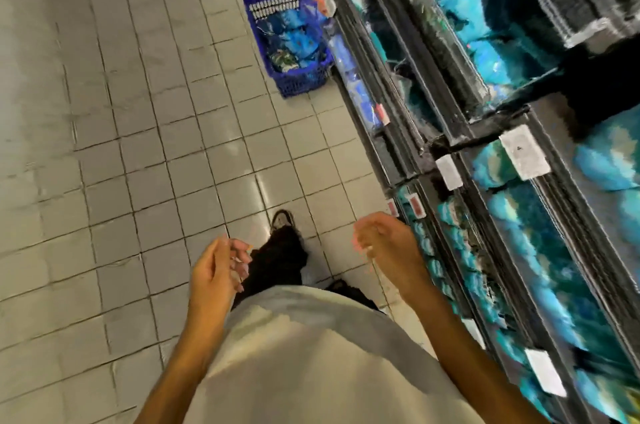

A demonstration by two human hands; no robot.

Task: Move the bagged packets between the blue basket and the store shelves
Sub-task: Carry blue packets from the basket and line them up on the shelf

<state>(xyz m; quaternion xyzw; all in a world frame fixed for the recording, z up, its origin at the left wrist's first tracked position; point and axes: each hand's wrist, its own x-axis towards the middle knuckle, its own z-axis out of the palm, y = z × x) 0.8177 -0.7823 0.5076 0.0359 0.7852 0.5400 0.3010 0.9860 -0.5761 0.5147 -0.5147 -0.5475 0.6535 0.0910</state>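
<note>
The blue basket (298, 82) stands on the tiled floor ahead, against the foot of the shelves, with blue bagged packets (298, 40) inside. Dark store shelves (460, 132) run along the right, filled with blue and teal packets (512, 233). My left hand (218, 267) hangs low in front of my body, fingers loosely curled, holding nothing. My right hand (384, 240) is raised beside the lower shelf edge, fingers loosely curled and empty. Both hands are well short of the basket. The picture is blurred by motion.
Grey floor tiles (138, 146) spread out to the left of the shelves. White and red price labels (524, 151) hang on the shelf rails. My dark trouser leg and shoe (282, 221) step forward between my hands.
</note>
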